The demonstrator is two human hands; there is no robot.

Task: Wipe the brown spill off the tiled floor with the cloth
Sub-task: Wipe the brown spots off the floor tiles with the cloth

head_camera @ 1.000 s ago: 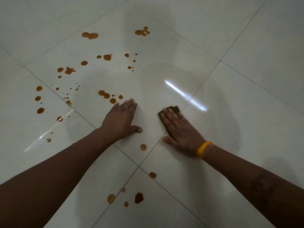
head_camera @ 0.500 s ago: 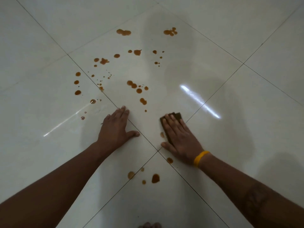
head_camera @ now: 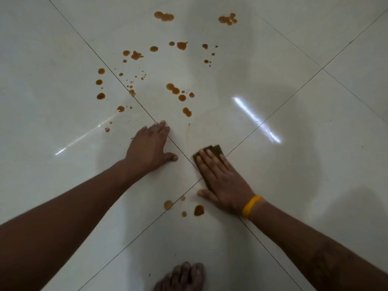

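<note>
Brown spill drops (head_camera: 176,90) lie scattered over the white tiled floor (head_camera: 63,70), mostly ahead of my hands. A few more drops (head_camera: 198,210) sit just below my right hand. A dark brown folded cloth (head_camera: 214,150) lies flat on the floor where the grout lines cross. My right hand (head_camera: 222,177), with a yellow band at the wrist, presses flat on the cloth with straight fingers; most of the cloth is hidden under it. My left hand (head_camera: 150,148) rests flat on the tile to the left, fingers straight, holding nothing.
A bare foot (head_camera: 184,277) shows at the bottom edge, behind the hands. A damp wiped patch (head_camera: 241,85) spreads over the tile ahead of the cloth. Bright light reflections (head_camera: 256,119) streak the glossy floor.
Both hands have come back toward me relative to the drops; the cloth slid back over the drops near the grout crossing. A bare foot has come into view at the bottom.
</note>
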